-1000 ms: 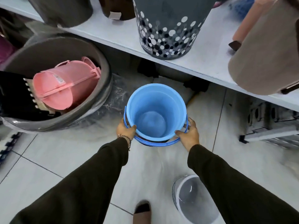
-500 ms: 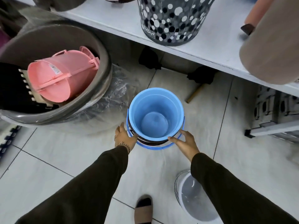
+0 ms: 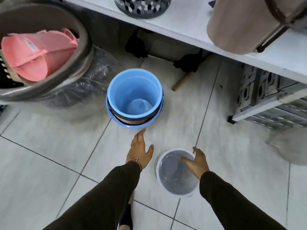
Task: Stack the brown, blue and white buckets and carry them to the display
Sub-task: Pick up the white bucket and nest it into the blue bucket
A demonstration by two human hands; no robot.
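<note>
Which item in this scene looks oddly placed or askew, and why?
The pink bucket lies tipped on its side inside the big grey tub, not upright. The blue bucket and white bucket stand upright on the floor.

You see only a dark rim band of the brown bucket (image 3: 132,117); the blue bucket (image 3: 134,90) nested in it hides the rest. Your right hand (image 3: 196,163) covers part of the white bucket's (image 3: 166,186) rim. The spotted bin (image 3: 142,7) is cut off at the top edge.
</note>
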